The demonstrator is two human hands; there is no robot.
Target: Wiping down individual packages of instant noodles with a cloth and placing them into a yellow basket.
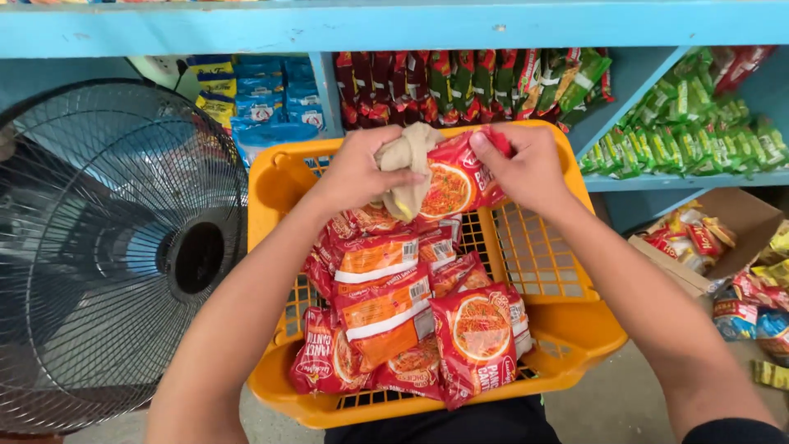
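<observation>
Red noodle packs (394, 329) fill the yellow basket (567, 329). Above its far rim, the left hand (362, 168) squeezes a tan cloth (408, 160) against one red pack (460, 182). Right hand (526, 168) fingers pinch that pack's top corner.

Your left hand (359, 168) presses a soft, matt beige cloth (406, 167) with a woven, slightly crumpled surface against a glossy red plastic noodle packet (462, 182) that your right hand (526, 168) pinches. The film on it is smooth and shiny, wrinkled at the sealed edge. The packets in the pile (411, 321) below you have the same slick wrapper, catching light on their creases. The yellow basket (575, 329) is hard moulded plastic with a smooth, faintly shiny lattice. The fan (107, 238) beside you has a thin dark metal wire guard. The blue shelf (394, 25) looks like painted wood, matt and chipped in spots. The box (744, 218) at your right is plain matt brown cardboard.
</observation>
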